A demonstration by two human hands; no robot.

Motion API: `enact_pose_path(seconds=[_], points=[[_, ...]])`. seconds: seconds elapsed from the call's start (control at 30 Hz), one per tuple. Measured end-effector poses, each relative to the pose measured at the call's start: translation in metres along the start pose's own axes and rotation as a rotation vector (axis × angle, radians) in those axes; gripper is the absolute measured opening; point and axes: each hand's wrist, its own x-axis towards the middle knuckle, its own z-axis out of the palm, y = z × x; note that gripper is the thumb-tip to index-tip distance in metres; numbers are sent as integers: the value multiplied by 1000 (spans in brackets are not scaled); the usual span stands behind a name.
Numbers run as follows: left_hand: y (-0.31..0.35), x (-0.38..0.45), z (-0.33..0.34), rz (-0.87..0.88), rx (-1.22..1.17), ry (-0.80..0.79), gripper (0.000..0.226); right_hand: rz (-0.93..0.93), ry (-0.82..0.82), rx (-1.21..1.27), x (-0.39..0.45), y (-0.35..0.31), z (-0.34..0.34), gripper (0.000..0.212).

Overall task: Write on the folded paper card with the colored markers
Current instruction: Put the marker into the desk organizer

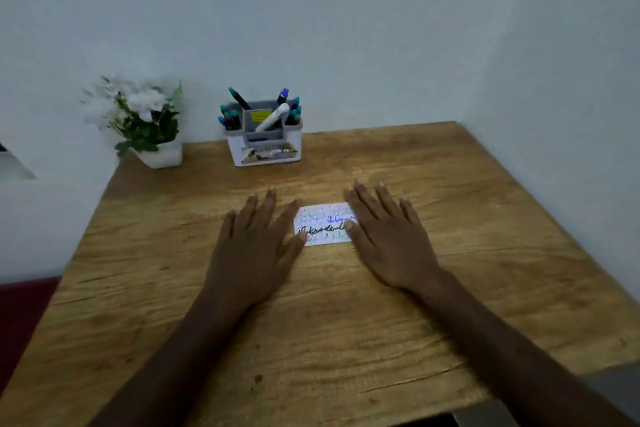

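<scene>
At table centre: folded paper card (323, 225), lying flat between two hands. Left hand (258, 246) at its 9 o'clock and right hand (388, 239) at its 3 o'clock are resting flat with fingers straight, gripping nothing, thumbs touching the card edges. Colored markers (231, 116) are standing in the organizer (265, 146) at 12 o'clock. Risk: thumbs may be smudging wet ink. Handwriting is proving illegible; right edge is lying hidden under fingers.

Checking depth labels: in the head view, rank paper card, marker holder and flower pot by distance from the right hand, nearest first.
1. paper card: under the right hand fingertips, at table centre.
2. marker holder: ahead, slightly left, by the wall.
3. flower pot: far left back corner.
</scene>
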Motion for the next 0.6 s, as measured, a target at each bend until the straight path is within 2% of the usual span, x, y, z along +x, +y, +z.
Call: enact_pose_path(seconds=[0.1, 0.4, 0.6], points=[[6, -3, -4, -36, -49, -4, 67, 15, 1, 11, 1, -3, -1, 62], [14, -2, -43, -124, -97, -208, 68, 167, -173, 109, 4, -26, -39, 60], [18, -2, -42, -144, -75, -205, 67, 164, -213, 124, 6, -23, -40, 61]])
